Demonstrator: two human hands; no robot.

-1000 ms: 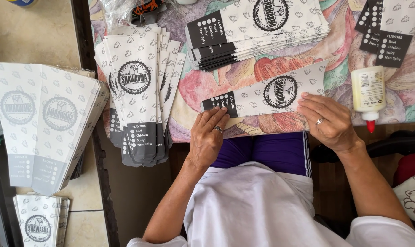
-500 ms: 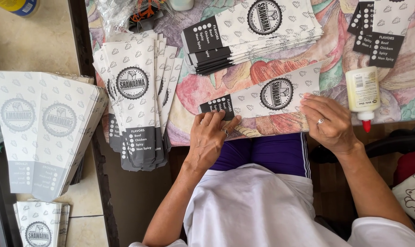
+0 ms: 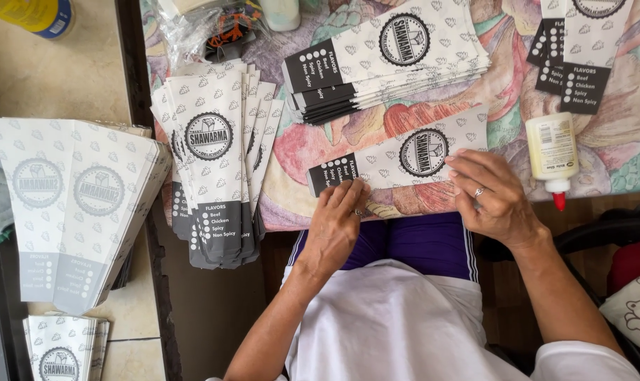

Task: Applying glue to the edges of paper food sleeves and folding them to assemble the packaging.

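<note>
**Pressing a paper sleeve flat at the surface's near edge**

Working left to right: fanned stack of sleeves [image 3: 217,162] hangs over the near-left edge. Left hand [image 3: 337,222] has fingers together, flat on the dark end of the paper sleeve [image 3: 404,159]; right hand [image 3: 492,197] is spread, pressing its other end. Glue bottle [image 3: 552,152] lies just right. Judgement: press evenly along the seam, keeping edges aligned.

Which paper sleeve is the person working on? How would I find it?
Look at the colourful tablecloth, along its near edge. One white paper sleeve lies there alone under the left hand and right hand. The other sleeves sit in stacks; this one is single.
</note>
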